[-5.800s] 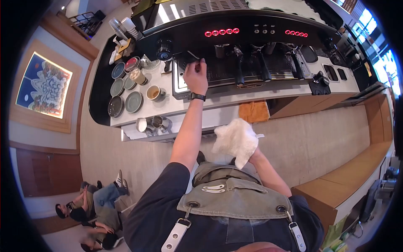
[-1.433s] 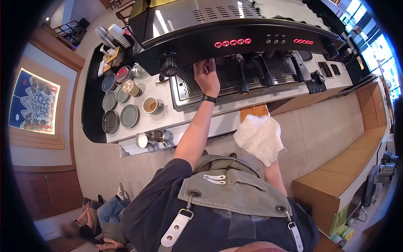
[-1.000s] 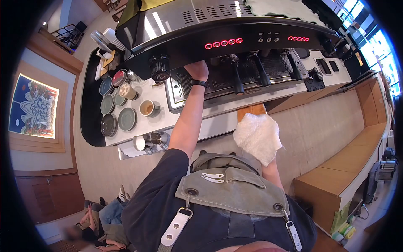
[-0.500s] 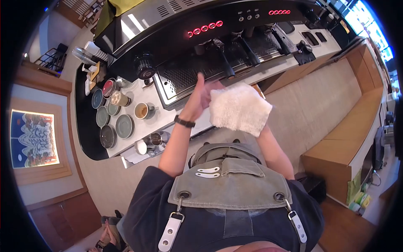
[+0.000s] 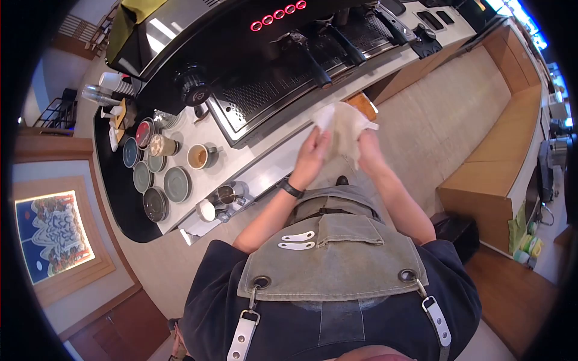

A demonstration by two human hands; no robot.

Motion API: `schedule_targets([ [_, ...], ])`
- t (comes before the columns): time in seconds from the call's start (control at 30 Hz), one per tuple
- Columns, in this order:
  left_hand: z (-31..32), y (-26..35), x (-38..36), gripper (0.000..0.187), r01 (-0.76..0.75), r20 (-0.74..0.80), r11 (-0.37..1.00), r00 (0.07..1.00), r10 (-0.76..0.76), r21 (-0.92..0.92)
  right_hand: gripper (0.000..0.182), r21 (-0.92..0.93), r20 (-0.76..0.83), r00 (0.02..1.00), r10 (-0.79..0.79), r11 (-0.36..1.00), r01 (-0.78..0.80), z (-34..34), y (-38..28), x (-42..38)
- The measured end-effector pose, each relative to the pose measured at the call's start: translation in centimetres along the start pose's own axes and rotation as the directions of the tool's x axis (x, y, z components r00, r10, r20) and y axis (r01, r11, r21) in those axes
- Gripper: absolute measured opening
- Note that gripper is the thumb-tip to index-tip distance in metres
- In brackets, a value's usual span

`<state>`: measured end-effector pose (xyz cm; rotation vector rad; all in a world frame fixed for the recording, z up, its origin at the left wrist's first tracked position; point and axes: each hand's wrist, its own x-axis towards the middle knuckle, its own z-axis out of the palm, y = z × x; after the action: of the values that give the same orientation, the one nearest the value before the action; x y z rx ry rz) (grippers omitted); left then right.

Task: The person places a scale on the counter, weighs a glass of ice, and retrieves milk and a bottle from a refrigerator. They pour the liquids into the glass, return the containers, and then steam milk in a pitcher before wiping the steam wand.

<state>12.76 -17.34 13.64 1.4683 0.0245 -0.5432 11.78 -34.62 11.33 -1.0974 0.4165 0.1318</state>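
Observation:
A whitish cloth (image 5: 344, 126) is stretched between my two hands, in front of the espresso machine (image 5: 235, 60). My left hand (image 5: 312, 153) is closed on the cloth's left edge, with a dark band on the wrist. Opposite it, my right hand (image 5: 369, 149) grips the cloth's right side; folds of fabric partly cover its fingers. Beyond the hands, a portafilter (image 5: 313, 63) sits in the machine over the perforated drip tray (image 5: 259, 102). To the left, a cup of brown liquid (image 5: 198, 156) stands on the white counter (image 5: 201, 132).
Several saucers (image 5: 177, 184) and a glass with a pale foamy top (image 5: 161, 145) stand on the left counter. Metal pitchers (image 5: 226, 194) and a white cup (image 5: 206, 210) sit on a lower ledge. Wooden cabinets (image 5: 494, 174) line the right side.
My left hand, open and apart from the cloth before, now holds its edge. The cloth went from hanging over my right hand to being held between both. The view has shifted slightly.

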Motion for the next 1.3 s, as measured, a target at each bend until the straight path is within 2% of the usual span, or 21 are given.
schedule_targets([
  [0.07,2.8,-0.7,0.1,0.051,-0.210,-0.041,0.975,0.977,0.207,-0.067,0.044,-0.403,-0.067,0.922,-0.381,0.856,0.325,2.9,1.7,0.3],
  [0.1,3.6,-1.2,0.1,0.051,-0.362,-0.087,0.922,0.932,0.353,-0.140,0.045,-0.426,-0.071,0.926,-0.371,0.851,0.308,3.5,1.6,0.1],
  [0.13,3.3,-1.4,0.6,0.051,-0.385,-0.094,0.903,0.923,0.373,-0.189,0.045,-0.448,-0.070,0.930,-0.360,0.845,0.294,4.1,1.4,-0.2],
  [0.2,1.7,-1.9,0.8,0.049,-0.250,-0.103,0.907,0.968,0.228,-0.340,0.052,-0.494,0.056,0.938,-0.342,0.807,0.324,3.7,0.5,-0.8],
  [0.3,-2.0,-1.4,-0.1,0.045,-0.048,-0.012,0.851,0.999,0.050,-0.523,0.055,-0.299,0.054,0.954,-0.295,0.907,0.297,3.4,-2.2,-2.6],
  [0.37,-3.2,0.6,-1.6,0.045,0.005,0.031,0.793,0.999,0.017,-0.609,0.055,-0.248,0.174,0.984,-0.038,0.965,0.081,3.0,-3.4,-3.1],
  [0.43,-5.0,0.5,-2.6,0.041,0.009,0.045,0.853,0.999,0.018,-0.522,0.054,-0.245,0.389,0.888,0.246,0.957,-0.157,3.2,-3.6,-2.8],
  [0.53,-8.5,1.1,-4.7,0.044,0.023,0.158,0.936,0.987,0.035,-0.352,0.050,-0.420,0.398,0.886,0.240,0.906,-0.057,5.0,-1.8,-1.7],
  [0.67,-13.1,3.9,-6.5,0.028,-0.036,0.034,0.994,0.999,0.040,-0.100,0.033,-0.349,0.582,0.803,0.130,0.931,0.103,8.2,-1.7,0.5],
  [0.7,-14.7,3.4,-5.7,0.036,-0.415,0.038,0.909,0.909,0.416,-0.028,0.028,-0.263,0.634,0.770,0.078,0.957,0.120,9.5,-2.2,1.1],
  [0.77,-16.6,4.6,-5.4,0.038,-0.462,-0.072,0.880,0.879,0.471,0.112,0.023,-0.133,0.688,0.721,0.082,0.991,0.015,12.0,-3.3,2.3],
  [0.83,-18.5,5.9,-5.5,0.036,-0.311,-0.067,0.907,0.950,0.305,-0.284,0.021,-0.052,0.704,0.684,0.190,0.975,-0.217,14.2,-4.2,3.4],
  [0.87,-19.2,6.5,-5.5,0.036,-0.213,-0.030,0.858,0.974,0.225,-0.467,0.025,-0.117,0.621,0.762,0.184,0.983,-0.142,15.2,-3.7,4.1],
  [0.97,-19.7,6.7,-4.9,0.037,-0.264,-0.155,0.902,0.962,0.223,-0.342,0.035,-0.441,0.618,0.786,0.025,0.839,0.320,17.8,-2.5,6.7],
  [1.0,-20.3,5.9,-3.7,0.039,-0.318,-0.197,0.944,0.935,0.296,-0.092,0.040,-0.315,0.603,0.795,-0.065,0.896,0.312,18.8,-2.0,7.8],
  [1.1,-22.1,6.0,-0.1,0.040,-0.442,-0.324,0.869,0.807,0.494,0.222,0.035,-0.188,0.640,0.768,-0.037,0.961,0.203,21.4,-2.9,11.0],
  [1.13,-22.6,6.2,0.9,0.036,-0.482,-0.323,0.830,0.767,0.555,0.281,0.037,-0.293,0.588,0.803,-0.098,0.900,0.324,21.3,-1.7,13.7],
  [1.17,-23.4,5.7,2.0,0.035,-0.403,-0.290,0.728,0.727,0.623,0.554,0.041,-0.483,0.603,0.779,-0.172,0.699,0.528,21.4,-0.8,15.1],
  [1.23,-25.4,3.4,4.6,0.033,-0.162,-0.144,0.333,0.670,0.728,0.929,0.051,-0.714,0.653,0.705,-0.276,0.087,0.695,21.8,0.8,16.7],
  [1.27,-26.1,2.5,5.8,0.030,-0.231,-0.209,0.495,0.702,0.680,0.838,0.056,-0.656,0.706,0.612,-0.356,-0.003,0.755,21.8,1.6,17.2],
  [1.3,-26.3,2.1,5.9,0.033,-0.189,-0.196,0.441,0.699,0.688,0.878,0.061,-0.606,0.744,0.514,-0.427,-0.104,0.789,21.6,2.5,17.4],
])
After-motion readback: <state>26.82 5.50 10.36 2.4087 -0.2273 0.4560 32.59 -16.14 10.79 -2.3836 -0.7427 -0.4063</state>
